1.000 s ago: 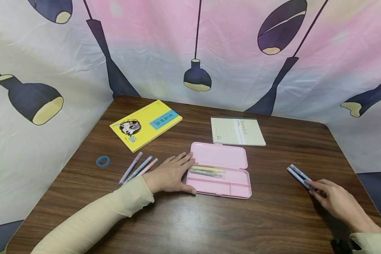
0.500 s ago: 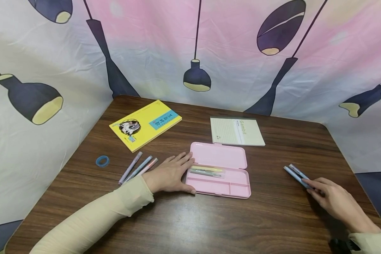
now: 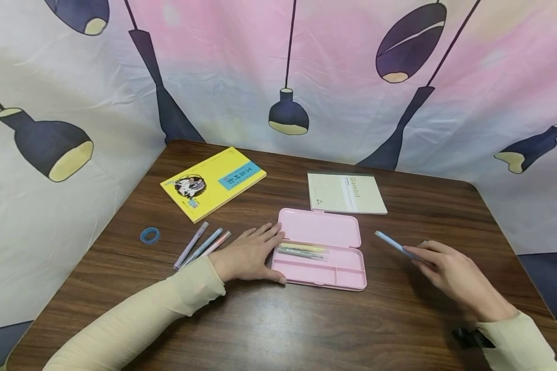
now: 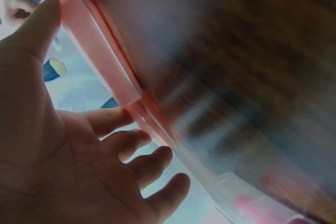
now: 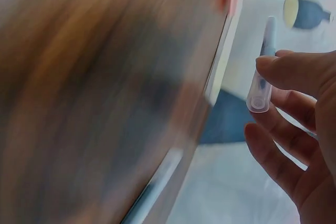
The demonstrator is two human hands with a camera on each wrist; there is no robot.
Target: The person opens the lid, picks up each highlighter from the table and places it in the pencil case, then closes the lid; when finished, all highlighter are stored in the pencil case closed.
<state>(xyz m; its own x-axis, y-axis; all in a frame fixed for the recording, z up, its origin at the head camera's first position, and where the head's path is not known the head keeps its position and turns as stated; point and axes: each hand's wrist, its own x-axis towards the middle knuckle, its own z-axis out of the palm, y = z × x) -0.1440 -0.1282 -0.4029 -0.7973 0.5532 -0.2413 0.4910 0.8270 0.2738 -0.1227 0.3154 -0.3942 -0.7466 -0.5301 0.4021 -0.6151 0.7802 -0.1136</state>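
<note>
In the head view a pink pencil case [image 3: 319, 250] lies open, with yellow and green pens [image 3: 301, 250] in its back compartment. My left hand [image 3: 252, 253] rests spread against the case's left side. Its thumb and fingertips touch the pink edge [image 4: 97, 40] in the left wrist view. A light-blue pen [image 3: 392, 242] is pinched between the thumb and fingers of my right hand [image 3: 459, 275], to the right of the case. In the right wrist view the pen's clear end [image 5: 258, 100] points toward the camera. Below, a second pen [image 5: 152, 190] lies on the table, mostly hidden by the hand in the head view.
Several pens [image 3: 201, 245] lie by my left forearm, with a blue tape roll [image 3: 149, 235] farther left. A yellow book [image 3: 213, 180] sits at the back left. Behind the case is a cream notebook [image 3: 347, 192]. A printed cloth [image 3: 241, 77] hangs behind the table.
My right hand has moved left toward the case, carrying one light-blue pen away from the other pen beside it. The left hand has stayed put.
</note>
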